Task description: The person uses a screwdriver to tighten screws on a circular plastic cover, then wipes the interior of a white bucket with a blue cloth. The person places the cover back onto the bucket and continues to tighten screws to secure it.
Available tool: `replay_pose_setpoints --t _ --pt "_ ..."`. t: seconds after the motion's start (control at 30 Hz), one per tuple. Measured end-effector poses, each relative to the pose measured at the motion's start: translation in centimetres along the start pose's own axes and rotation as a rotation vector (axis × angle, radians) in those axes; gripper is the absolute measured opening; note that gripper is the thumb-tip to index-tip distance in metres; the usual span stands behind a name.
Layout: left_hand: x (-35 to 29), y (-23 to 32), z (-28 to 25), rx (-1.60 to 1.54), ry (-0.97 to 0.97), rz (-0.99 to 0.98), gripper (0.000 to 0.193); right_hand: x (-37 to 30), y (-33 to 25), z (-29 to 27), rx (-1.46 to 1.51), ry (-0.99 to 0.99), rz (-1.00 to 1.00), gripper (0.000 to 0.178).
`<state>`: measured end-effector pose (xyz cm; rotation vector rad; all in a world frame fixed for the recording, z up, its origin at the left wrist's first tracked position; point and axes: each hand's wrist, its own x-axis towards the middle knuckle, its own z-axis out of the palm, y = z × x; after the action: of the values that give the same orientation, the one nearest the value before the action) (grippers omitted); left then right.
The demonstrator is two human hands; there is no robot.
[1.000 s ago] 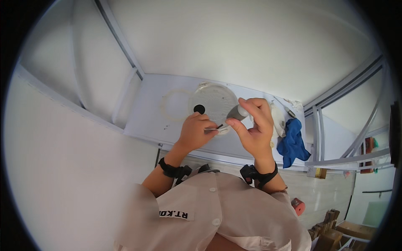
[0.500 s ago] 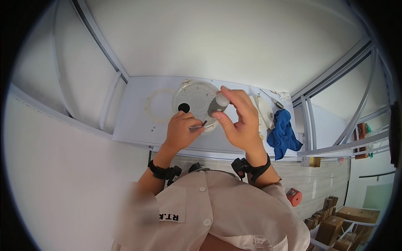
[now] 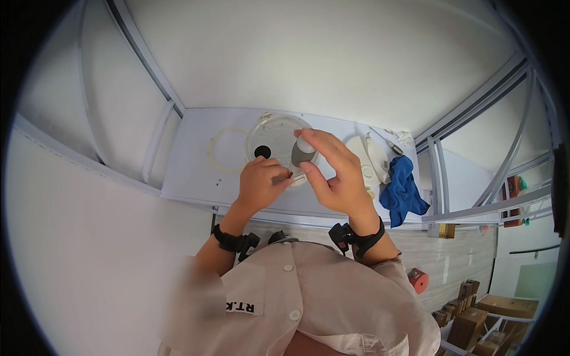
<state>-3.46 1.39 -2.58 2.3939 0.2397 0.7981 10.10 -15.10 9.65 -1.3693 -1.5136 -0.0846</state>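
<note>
1. A clear round plate (image 3: 279, 126) is set on the tabletop (image 3: 187, 169), and both hands are held over its near edge.
2. Above the plate's right part, a grey bottle (image 3: 300, 157) is grasped by the right hand (image 3: 341, 175); it is gripped round its side, presumably so that it can be tilted freely.
3. At the plate's near-left edge, a thin piece (image 3: 279, 178) is pinched by the left hand (image 3: 256, 183), probably for fine control; its kind cannot be told.
4. A black disc (image 3: 262, 152) is seen against the plate's left part; whether it is touched by the left fingers cannot be told.
5. Right of the plate, a white curved part (image 3: 363, 155), a screwdriver (image 3: 394, 147) and a blue cloth (image 3: 405, 193) are placed, seemingly to leave working room.
</note>
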Motion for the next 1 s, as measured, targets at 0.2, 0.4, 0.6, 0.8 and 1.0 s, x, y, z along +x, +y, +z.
replay_pose_setpoints --t 0.2,0.4,0.6,0.8,1.0 --pt "0.1 0.2 -0.1 0.018 -0.006 -0.016 0.018 0.2 -0.1 0.1 0.051 0.007 -0.048 0.051" --pt "0.4 0.2 0.1 0.064 0.008 0.007 0.021 0.4 -0.5 -0.1 -0.116 0.074 -0.039 0.054" --pt "0.3 0.0 0.5 0.035 0.018 -0.019 0.026 0.9 0.3 -0.3 -0.023 0.072 -0.04 0.049" --pt "0.4 0.4 0.3 0.03 0.012 -0.045 0.027 0.4 0.2 -0.3 0.118 0.034 0.056 0.048" --pt "0.4 -0.1 -0.1 0.0 -0.009 0.03 0.025 0.2 0.7 -0.4 0.157 0.022 0.083 0.051"
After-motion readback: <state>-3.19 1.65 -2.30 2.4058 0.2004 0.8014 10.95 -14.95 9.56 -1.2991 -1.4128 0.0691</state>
